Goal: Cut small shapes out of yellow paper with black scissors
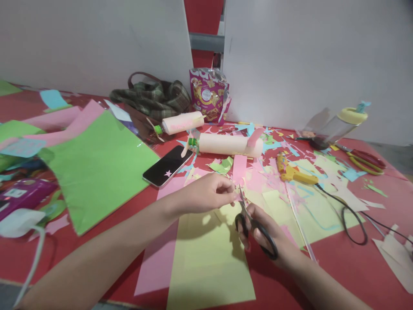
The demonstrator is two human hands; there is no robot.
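Observation:
My right hand (269,232) is closed round the black handles of a pair of scissors (254,228), whose blades point up and left with their tips slightly apart. Just left of the blades, my left hand (214,191) is pinched; a tiny pinkish scrap seems to show at its fingertips, too small to make out. Under both hands lies a sheet of pale yellow paper (209,267), partly over a pink sheet (155,258). Beyond them rests a paper-wrapped bottle (226,144) with a green neck, lying on its side with pink paper strips attached.
A phone (167,165) with a pink star on it lies left of the hands. A yellow glue gun (293,172) with a black cord is at right. Farther right stand red-and-yellow-handled scissors (364,161) and a tilted clear bottle (338,129). Green paper (100,172) covers the left.

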